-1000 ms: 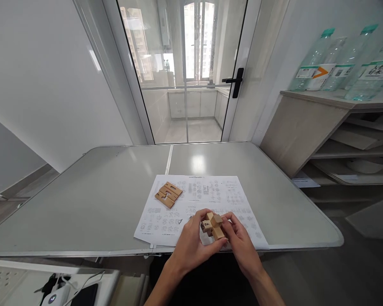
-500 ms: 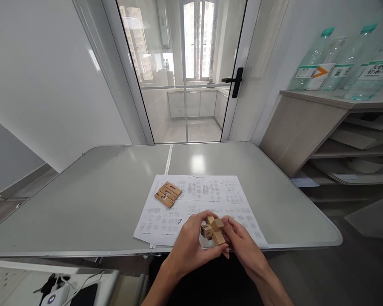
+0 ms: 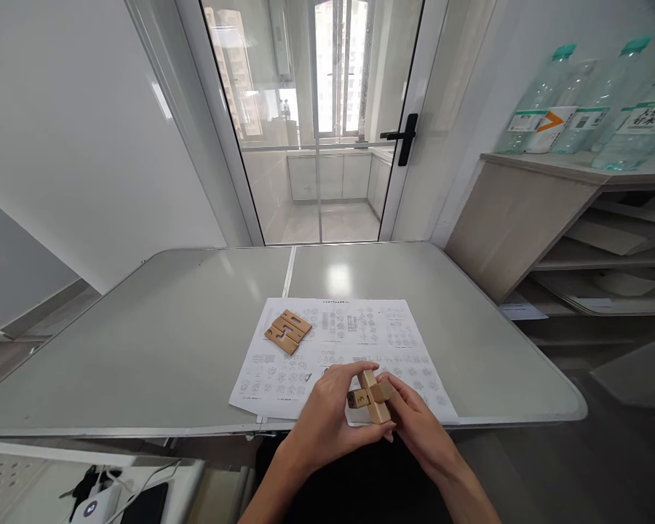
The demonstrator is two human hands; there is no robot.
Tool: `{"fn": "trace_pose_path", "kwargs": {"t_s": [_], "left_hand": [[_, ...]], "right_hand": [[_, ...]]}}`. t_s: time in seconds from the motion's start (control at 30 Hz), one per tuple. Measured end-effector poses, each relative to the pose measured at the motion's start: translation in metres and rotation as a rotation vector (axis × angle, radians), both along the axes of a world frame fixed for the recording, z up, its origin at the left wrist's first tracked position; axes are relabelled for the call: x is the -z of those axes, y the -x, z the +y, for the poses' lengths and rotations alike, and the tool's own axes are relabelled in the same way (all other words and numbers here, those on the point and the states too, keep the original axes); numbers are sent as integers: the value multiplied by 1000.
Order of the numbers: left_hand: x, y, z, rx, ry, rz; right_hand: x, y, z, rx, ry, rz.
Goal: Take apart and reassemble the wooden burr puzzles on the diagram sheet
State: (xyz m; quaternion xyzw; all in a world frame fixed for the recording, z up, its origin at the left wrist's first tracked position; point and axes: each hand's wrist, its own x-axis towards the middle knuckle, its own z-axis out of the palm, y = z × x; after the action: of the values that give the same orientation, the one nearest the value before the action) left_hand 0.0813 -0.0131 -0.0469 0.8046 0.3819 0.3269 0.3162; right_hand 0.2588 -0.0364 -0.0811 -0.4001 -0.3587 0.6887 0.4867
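Observation:
Several interlocked wooden pieces form a block cluster [image 3: 375,397], with dark marks on the end facing left. My left hand [image 3: 335,411] grips the cluster between the thumb below and fingers above. On its right side my right hand [image 3: 412,415] holds it too, with fingertips partly hidden behind the wood. Both hands are over the near edge of a printed paper sheet [image 3: 338,327] covered in small diagrams. Flat wooden pieces [image 3: 288,332] with numbers and cutouts lie side by side on the sheet's upper left.
The grey table [image 3: 169,349] has a raised near edge. At lower left, a white surface bears a power bank [image 3: 95,506], cables and a black phone [image 3: 145,503]. Plastic bottles [image 3: 535,102] stand on a shelf unit [image 3: 524,211] at right. A glass door is beyond the table.
The wooden cluster has turned slightly in my hands, and its marked end shows differently. My hands stay in nearly the same place around it.

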Motion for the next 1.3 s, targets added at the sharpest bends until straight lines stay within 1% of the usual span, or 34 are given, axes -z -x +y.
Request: {"fn": "trace_pose_path", "kwargs": {"t_s": [0.2,0.4,0.5,0.6,0.67,0.73,0.8,0.87,1.0,1.13,1.23,1.3], "left_hand": [[-2,1,-1,46,14,-16],[-7,3,0,88,23,-42],[-8,7,0,66,34,-65],[-6,14,4,6,10,-87],[-2,20,9,-63,-48,-77],[5,26,17,-152,-140,-35],[13,33,26,-228,-228,41],[22,40,35,-284,-262,123],[37,49,44,-288,-258,212],[47,52,48,-300,-248,251],[50,52,48,-298,-257,264],[47,50,47,-294,-279,245]], "right_hand": [[5,-8,3,-80,-18,32],[2,-14,4,-126,27,37],[4,-18,7,-78,46,48],[10,-25,11,32,55,70],[14,-29,14,120,74,99],[14,-32,16,203,93,118],[12,-33,18,260,97,119],[8,-33,19,300,91,96],[4,-29,22,356,25,-52],[5,-22,26,364,-59,-233],[6,-16,30,361,-109,-311],[6,-12,31,359,-138,-347]]}}
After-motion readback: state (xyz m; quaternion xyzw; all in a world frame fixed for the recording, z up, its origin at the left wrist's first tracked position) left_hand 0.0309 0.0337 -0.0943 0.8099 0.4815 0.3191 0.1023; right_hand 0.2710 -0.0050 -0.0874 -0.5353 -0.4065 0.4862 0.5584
